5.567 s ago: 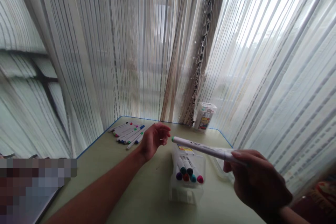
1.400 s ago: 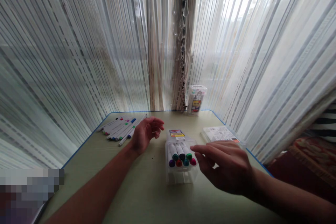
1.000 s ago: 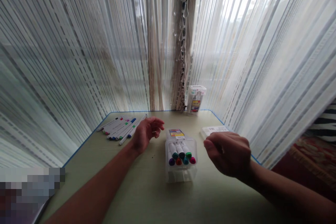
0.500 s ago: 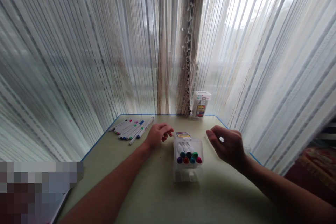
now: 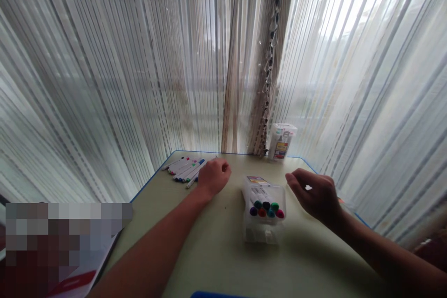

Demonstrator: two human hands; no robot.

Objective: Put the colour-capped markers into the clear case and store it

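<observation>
My left hand rests at the back of the pale green table, fingers curled and holding nothing visible. It lies just right of a loose row of white markers with coloured caps, almost touching the nearest one. A clear plastic case stands between my hands, with several markers inside, their coloured caps facing me. My right hand hangs to the right of that case, empty, with a gap between thumb and fingers.
A small clear box with a printed label stands at the back edge. Blue tape lines the table's left edge. Sheer striped curtains rise behind it. A blurred patch covers the lower left, and a blue object shows at the bottom edge.
The view has swung, shifting the table right in the picture. My left hand has curled and moved toward the loose markers. The white marker my right hand held earlier is no longer in it.
</observation>
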